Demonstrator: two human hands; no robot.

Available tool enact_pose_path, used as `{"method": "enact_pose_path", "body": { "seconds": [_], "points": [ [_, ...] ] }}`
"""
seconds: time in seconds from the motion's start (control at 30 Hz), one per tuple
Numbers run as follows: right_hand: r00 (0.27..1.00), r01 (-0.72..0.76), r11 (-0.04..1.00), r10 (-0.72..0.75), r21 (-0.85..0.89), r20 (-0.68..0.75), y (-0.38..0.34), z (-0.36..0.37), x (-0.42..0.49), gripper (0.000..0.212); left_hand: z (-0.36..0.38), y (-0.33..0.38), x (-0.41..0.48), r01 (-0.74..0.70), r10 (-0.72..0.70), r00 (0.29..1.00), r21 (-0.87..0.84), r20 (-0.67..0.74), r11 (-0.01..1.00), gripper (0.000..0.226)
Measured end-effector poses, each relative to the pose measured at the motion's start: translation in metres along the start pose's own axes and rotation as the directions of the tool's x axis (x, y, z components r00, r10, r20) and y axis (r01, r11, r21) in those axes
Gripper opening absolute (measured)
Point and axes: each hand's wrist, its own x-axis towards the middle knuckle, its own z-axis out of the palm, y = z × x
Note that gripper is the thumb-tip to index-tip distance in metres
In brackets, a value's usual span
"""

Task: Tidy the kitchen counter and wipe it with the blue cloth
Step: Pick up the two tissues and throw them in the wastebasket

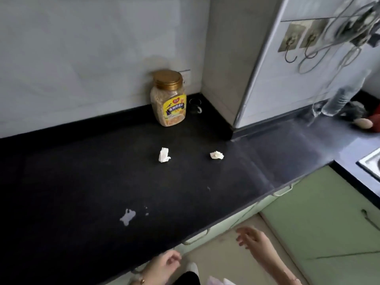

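The black kitchen counter [82,182] carries two crumpled white tissues: one tissue [163,155] in the middle and a smaller tissue [216,155] to its right. A pale spill [128,217] with small droplets lies near the front edge. A clear jar with a gold lid and yellow label [168,98] stands at the back against the wall. My left hand [165,264] hangs below the counter's front edge with loosely curled fingers, holding nothing. My right hand [249,237] hovers in front of the cabinets, fingers spread and empty. No blue cloth is in view.
A small dark ring-shaped item [195,105] lies in the back corner beside the jar. A clear plastic bottle [341,97] leans at the right, near dark and red items [368,118]. Wall hooks [290,48] and a sink edge [370,163] are on the right. Green cabinet doors [318,223] are below.
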Motion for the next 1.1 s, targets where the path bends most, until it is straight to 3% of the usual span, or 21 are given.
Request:
{"method": "enact_pose_path", "body": {
  "seconds": [0.1,0.2,0.3,0.37,0.47,0.57,0.8,0.9,1.0,1.1],
  "points": [
    [0.988,0.154,0.987,-0.153,0.043,-0.032,-0.054,-0.016,0.050,0.035,-0.038,0.078,0.016,-0.210,0.203,0.977,-0.147,-0.061,0.967,0.022],
    [0.966,0.251,0.968,-0.250,-0.005,-0.070,-0.100,-0.027,0.093,0.027,-0.080,0.112,0.053,-0.329,0.272,0.892,-0.104,-0.361,0.939,0.017],
    [0.940,0.305,0.942,-0.321,-0.141,-0.112,-0.126,-0.034,0.134,0.026,-0.122,0.126,0.093,-0.291,0.211,0.743,-0.021,-0.635,0.957,0.018],
    [0.911,0.368,0.885,-0.404,-0.287,-0.078,-0.132,-0.035,0.159,0.036,-0.141,0.124,0.116,-0.207,0.146,0.680,0.002,-0.718,0.978,0.024],
    [0.895,0.411,0.824,-0.445,-0.389,0.003,-0.132,-0.037,0.188,0.045,-0.157,0.123,0.140,-0.063,0.060,0.685,0.022,-0.726,0.998,0.043],
    [0.894,0.421,0.796,-0.446,-0.435,0.047,-0.128,-0.037,0.201,0.044,-0.158,0.124,0.154,-0.004,0.067,0.712,0.092,-0.698,0.996,0.054],
    [0.836,0.490,0.700,-0.546,-0.520,0.052,-0.123,-0.037,0.205,0.045,-0.141,0.119,0.167,0.098,0.087,0.710,0.221,-0.698,0.970,0.043],
    [0.808,0.530,0.674,-0.586,-0.514,0.064,-0.126,-0.036,0.202,0.029,-0.133,0.113,0.163,0.103,0.106,0.682,0.239,-0.724,0.965,0.041],
    [0.835,0.514,0.722,-0.545,-0.463,0.077,-0.125,-0.034,0.201,0.015,-0.127,0.108,0.152,0.058,0.025,0.645,0.082,-0.764,0.995,0.035],
    [0.908,0.413,0.866,-0.417,-0.283,0.048,-0.131,-0.035,0.190,0.014,-0.122,0.104,0.133,-0.016,-0.120,0.607,-0.163,-0.786,0.987,0.028]
  ]
}}
